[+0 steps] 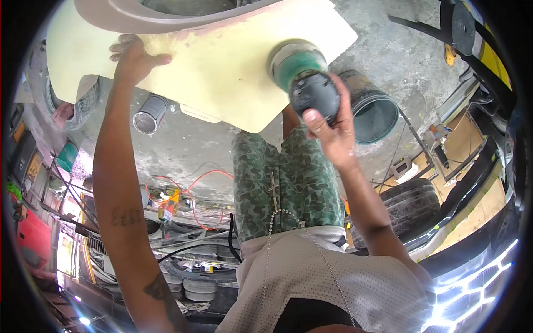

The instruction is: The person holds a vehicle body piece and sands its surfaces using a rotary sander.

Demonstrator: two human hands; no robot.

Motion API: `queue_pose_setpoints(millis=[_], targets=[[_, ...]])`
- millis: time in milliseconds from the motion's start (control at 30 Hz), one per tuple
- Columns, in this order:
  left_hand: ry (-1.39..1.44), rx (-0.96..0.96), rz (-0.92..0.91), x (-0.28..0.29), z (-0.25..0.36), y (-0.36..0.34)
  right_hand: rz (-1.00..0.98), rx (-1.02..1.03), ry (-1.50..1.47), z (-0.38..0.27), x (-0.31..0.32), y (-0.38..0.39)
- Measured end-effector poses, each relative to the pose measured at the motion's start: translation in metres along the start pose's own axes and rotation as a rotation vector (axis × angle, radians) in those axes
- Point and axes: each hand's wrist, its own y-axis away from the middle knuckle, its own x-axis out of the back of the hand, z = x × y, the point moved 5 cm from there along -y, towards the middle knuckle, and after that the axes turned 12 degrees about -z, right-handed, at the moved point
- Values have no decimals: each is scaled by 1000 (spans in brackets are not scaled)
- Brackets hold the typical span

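Observation:
A pale yellow car fender (222,77) with a curved wheel-arch edge lies across the upper part of the head view. My left hand (135,58) rests on its left part beside the arch, fingers apart and thumb stretched out. Around the dark body of a round power sander (314,93) my right hand (336,133) is closed. The sander's green-and-grey pad end lies over the fender's right part, tilted toward me. Its underside is hidden, so full contact cannot be seen.
A dusty bucket (383,123) lies below the fender's right side. Under its left side are a metal can (149,115) and a tire (89,111). An orange hose (214,173) crosses the concrete floor. Another tire (408,202) and black car parts crowd the right.

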Motion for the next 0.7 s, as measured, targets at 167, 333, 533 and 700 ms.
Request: queue_pose_setpoints(millis=[167, 333, 533, 700], targets=[[-128, 85, 79, -2, -2, -1, -137, -93, -145, 19, -29, 5], [-79, 33, 63, 4, 4, 5, -295, -238, -284, 39, -58, 3], [-148, 30, 135, 5, 10, 11, -429, -159, -178, 50, -96, -12], [-95, 4, 97, 2, 2, 5, -521, -251, -274, 51, -127, -17]])
